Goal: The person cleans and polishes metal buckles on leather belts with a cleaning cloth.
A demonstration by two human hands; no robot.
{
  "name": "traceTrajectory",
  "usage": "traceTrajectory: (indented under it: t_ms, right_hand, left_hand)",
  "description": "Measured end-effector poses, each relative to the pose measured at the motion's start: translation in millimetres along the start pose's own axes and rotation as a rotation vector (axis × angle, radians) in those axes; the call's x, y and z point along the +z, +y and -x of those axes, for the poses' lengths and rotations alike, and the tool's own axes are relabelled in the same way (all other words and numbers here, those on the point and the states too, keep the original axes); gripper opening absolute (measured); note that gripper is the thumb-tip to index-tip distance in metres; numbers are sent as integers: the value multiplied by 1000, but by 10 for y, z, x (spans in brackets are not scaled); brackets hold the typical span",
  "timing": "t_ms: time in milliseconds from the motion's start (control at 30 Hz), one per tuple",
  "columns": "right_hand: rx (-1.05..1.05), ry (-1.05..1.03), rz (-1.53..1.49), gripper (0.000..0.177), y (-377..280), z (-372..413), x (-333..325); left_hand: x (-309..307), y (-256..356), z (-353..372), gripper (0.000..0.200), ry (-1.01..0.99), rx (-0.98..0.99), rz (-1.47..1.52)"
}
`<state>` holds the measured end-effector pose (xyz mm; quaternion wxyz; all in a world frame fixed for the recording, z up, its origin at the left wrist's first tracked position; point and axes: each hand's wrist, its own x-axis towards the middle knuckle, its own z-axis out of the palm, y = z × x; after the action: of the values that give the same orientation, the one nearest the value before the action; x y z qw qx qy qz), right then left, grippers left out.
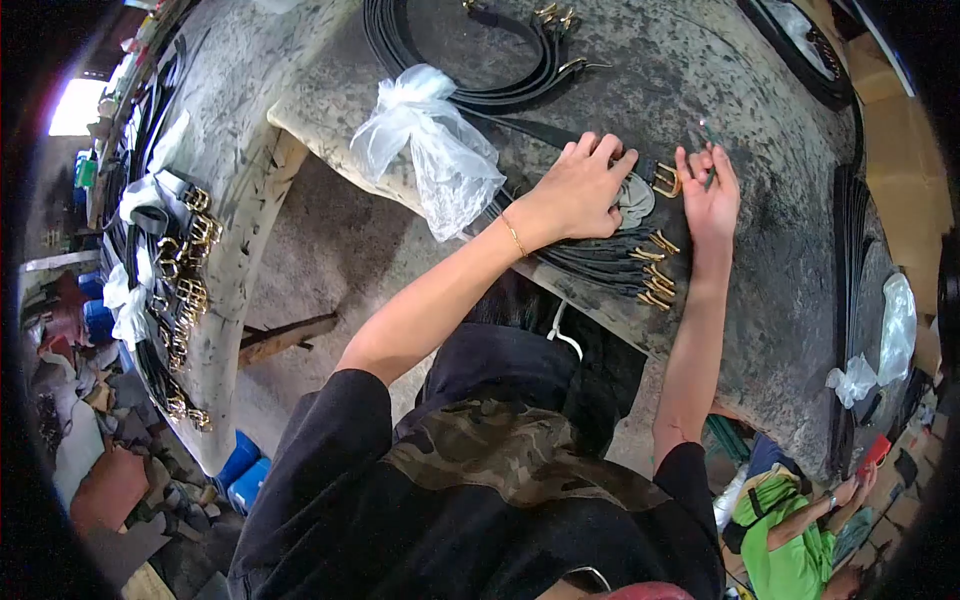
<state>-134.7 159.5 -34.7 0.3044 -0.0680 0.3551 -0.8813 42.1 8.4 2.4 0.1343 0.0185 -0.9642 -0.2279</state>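
My left hand (590, 190) is closed over a folded grey cloth (635, 203), pressing it down at the buckle end of a black belt (535, 130). The belt's gold buckle (667, 180) sticks out between my two hands. Just right of it, my right hand (712, 190) is raised palm up, its fingers curled around a thin, slender tool (708, 130) whose kind is too small to make out. Below my left hand lies a bundle of black belts (590, 262), with several gold buckles (655, 272) at the table edge.
Looped black belts (510, 95) and a clear plastic bag (430, 140) lie on the stained worktable (780, 270). Buckled belts (185, 270) hang over the left table. More straps (850, 240) lie at right. A person in green (790, 530) is at lower right.
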Motion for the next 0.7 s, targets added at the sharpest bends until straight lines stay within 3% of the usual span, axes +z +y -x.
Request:
traceTrajectory:
  t_ms: [267,400,700]
  right_hand:
    - [-61,83,269,4,55,21,351]
    - [-235,51,526,7,223,63,382]
    - [-226,117,978,2,219,123,364]
  left_hand:
    - [-38,51,61,57,3,-15,62]
    - [-93,86,85,51,-16,-78,137]
    - [-113,71,24,52,-71,-105,145]
